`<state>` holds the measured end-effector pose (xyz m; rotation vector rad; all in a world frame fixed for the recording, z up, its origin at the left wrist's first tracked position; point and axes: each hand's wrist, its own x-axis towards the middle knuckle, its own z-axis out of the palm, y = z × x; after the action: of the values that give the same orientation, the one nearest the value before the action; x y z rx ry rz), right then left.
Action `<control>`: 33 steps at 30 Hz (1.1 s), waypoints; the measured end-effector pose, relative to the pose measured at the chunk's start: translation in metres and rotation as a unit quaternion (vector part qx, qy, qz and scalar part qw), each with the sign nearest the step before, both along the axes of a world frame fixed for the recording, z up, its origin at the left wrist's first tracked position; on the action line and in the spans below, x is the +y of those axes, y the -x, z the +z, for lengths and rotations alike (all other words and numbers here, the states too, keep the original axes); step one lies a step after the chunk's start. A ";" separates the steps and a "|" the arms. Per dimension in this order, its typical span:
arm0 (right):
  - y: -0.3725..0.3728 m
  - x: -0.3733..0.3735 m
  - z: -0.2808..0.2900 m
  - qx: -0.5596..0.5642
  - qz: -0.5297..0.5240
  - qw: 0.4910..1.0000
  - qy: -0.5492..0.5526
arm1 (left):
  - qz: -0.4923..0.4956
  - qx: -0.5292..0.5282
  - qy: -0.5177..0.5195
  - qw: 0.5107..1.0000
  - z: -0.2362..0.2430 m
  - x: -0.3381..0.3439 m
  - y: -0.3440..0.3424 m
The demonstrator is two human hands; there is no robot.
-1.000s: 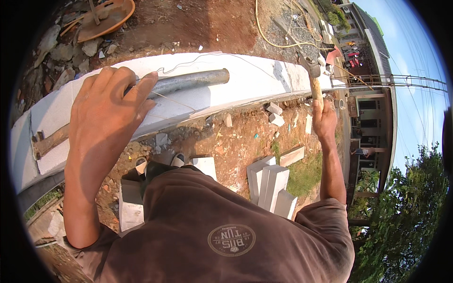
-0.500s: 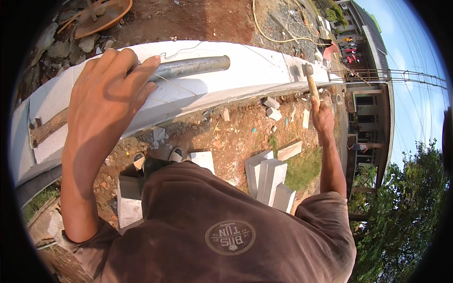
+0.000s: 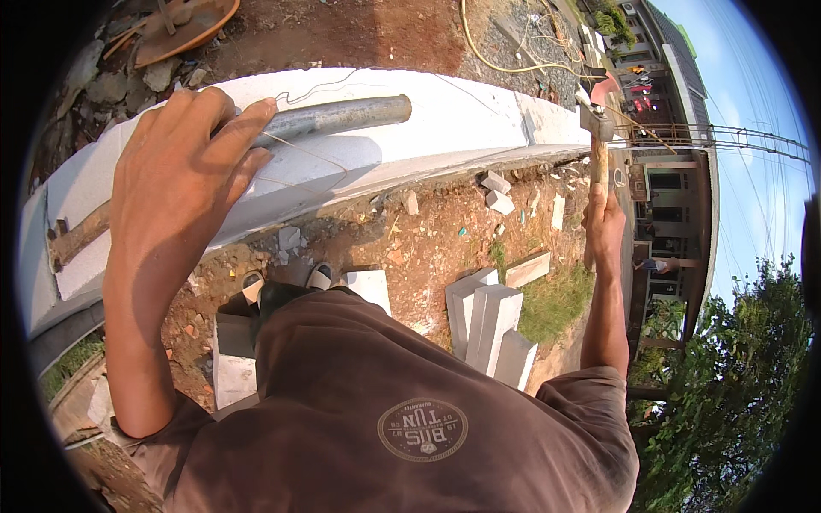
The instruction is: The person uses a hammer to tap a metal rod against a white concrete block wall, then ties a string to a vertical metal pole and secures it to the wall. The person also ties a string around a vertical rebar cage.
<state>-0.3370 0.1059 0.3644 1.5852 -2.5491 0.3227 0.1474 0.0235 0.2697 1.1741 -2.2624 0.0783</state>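
Observation:
My left hand (image 3: pixel 184 162) grips a grey metal pipe (image 3: pixel 346 113) lying along the top of a white block wall (image 3: pixel 445 124). Thin bent wire (image 3: pixel 329 162) runs by its thumb and across the wall. My right hand (image 3: pixel 605 224) is closed on the wooden handle of a hammer (image 3: pixel 598 124), raised near the wall's far end with the metal head up. Left of my left hand, a rusty tool or bar (image 3: pixel 81 235) lies on the blocks, partly hidden by my hand.
Loose blocks (image 3: pixel 487 321) stand on the dirt below the wall. Beyond it are an orange pan (image 3: pixel 201 30), rubble, a hose (image 3: pixel 479 68) and gravel. Rebar (image 3: pixel 727 139) projects at the right, with a building, a distant person (image 3: pixel 652 266) and trees.
My right hand and hammer have swung down, then out to the right over the last half second. My left hand has shifted slightly left in view, still on the pipe.

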 end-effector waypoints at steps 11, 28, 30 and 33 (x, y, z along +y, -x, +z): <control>0.012 -0.017 -0.022 0.085 0.048 0.995 -0.010 | -0.024 -0.006 0.015 1.000 -0.005 -0.001 -0.002; 0.043 -0.034 -0.028 0.161 -0.017 0.984 -0.080 | -0.004 -0.007 -0.005 1.000 0.000 -0.002 0.001; 0.030 -0.039 -0.020 0.111 -0.010 0.992 -0.052 | 0.014 -0.023 -0.013 1.000 0.001 0.001 0.000; -0.008 -0.049 -0.010 0.067 0.095 0.992 0.056 | 0.012 -0.010 -0.013 1.000 0.002 0.002 0.002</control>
<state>-0.3285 0.0566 0.3542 1.7463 -2.2458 0.3571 0.1457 0.0253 0.2715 1.2199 -2.2737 0.0702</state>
